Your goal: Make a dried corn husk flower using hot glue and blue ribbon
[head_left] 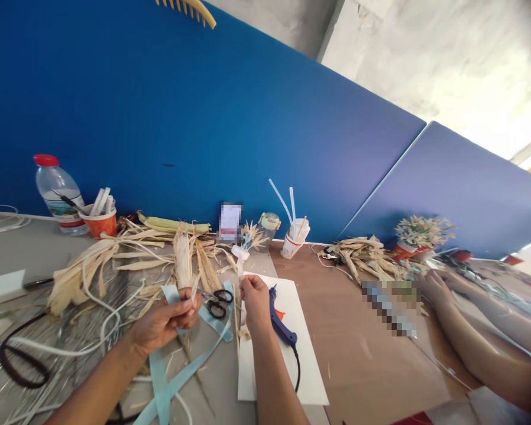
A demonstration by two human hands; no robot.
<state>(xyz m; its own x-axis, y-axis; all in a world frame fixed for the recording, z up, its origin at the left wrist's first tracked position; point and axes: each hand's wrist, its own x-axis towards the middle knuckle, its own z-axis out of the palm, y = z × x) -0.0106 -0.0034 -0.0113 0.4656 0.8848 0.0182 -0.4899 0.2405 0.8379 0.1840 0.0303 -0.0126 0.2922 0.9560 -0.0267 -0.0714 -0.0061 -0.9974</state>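
Note:
My left hand (174, 319) is closed, pinching a small pale strip of corn husk (195, 288) between thumb and fingers. Closed too, my right hand (255, 298) grips a slim whitish piece with a wider top (240, 254); its exact kind is unclear. Between the hands lie scissors (220, 303) with black handles. Light blue ribbon (177, 383) runs beneath and beside my left hand. Just right of my right hand, a blue glue gun (281, 323) rests on a white sheet (307, 360). Dried corn husks (183, 257) are heaped behind my left hand.
A red-capped bottle (61, 198) and an orange cup (101, 221) stand at the back left. Near the blue partition (203, 118) are a phone (230, 222), a jar (269, 229) and a cup with sticks (292, 242). Another person's hands (438, 289) work at right.

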